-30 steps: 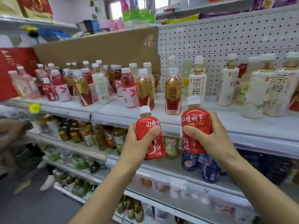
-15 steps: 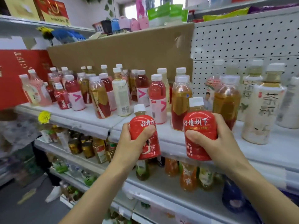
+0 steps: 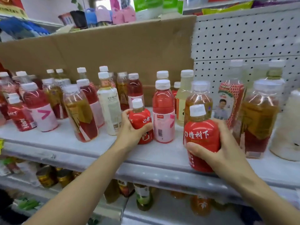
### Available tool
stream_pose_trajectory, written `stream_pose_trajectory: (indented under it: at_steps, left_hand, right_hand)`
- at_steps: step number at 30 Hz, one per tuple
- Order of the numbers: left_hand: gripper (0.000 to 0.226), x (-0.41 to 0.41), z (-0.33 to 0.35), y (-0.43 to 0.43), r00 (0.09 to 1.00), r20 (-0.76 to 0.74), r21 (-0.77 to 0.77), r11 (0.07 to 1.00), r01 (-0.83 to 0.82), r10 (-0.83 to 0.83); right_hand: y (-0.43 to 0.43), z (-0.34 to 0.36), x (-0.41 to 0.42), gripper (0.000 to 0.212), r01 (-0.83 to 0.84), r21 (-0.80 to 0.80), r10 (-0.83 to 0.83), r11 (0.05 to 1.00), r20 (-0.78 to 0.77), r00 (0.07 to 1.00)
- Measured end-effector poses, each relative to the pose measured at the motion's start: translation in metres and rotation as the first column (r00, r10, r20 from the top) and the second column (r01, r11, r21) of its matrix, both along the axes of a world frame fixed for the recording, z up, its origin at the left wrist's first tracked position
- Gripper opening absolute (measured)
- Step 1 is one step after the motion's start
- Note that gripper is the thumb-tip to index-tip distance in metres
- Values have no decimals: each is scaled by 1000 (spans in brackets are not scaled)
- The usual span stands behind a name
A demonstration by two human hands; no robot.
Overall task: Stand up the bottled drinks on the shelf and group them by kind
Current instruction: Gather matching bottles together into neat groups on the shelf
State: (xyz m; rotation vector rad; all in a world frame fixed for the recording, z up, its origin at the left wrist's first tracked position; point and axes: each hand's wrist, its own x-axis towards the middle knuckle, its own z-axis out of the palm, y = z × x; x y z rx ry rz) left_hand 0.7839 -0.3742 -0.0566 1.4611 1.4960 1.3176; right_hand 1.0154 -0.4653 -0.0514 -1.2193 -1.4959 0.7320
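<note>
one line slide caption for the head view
Left hand grips a red bottle among upright drinks on the shelf; right hand grips a matching bottle at its front edge.

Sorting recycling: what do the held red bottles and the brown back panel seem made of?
Red bottles: probably clear plastic, see-through at the neck, wrapped in glossy red film that shows highlights. Back panel: matte brown cardboard, creased and unprinted.
</note>
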Motion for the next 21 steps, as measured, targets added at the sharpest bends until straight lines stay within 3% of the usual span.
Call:
stream_pose_trajectory:
  at_steps: [9, 13, 18, 21]
  left_hand:
    - [92, -21, 5, 56, 954, 20, -94, 950, 299, -299]
    - [73, -33, 3, 30, 962, -8, 31, 962, 271, -271]
    - [77, -48, 4, -3, 910, 4, 132, 903, 410, -414]
    - [106, -56, -4, -1, 901, -89, 116, 894, 432, -424]
  right_hand:
    - [-5, -1, -41, 73, 155, 24, -155, 988, -13, 988]
    - [-2, -7, -72, 76, 153, 49, -152, 987, -23, 988]
    - [24, -14, -124, 74, 93, 44, -92, 995, -10, 996]
    - [43, -19, -150, 74, 87, 56, -89, 995, 51, 995]
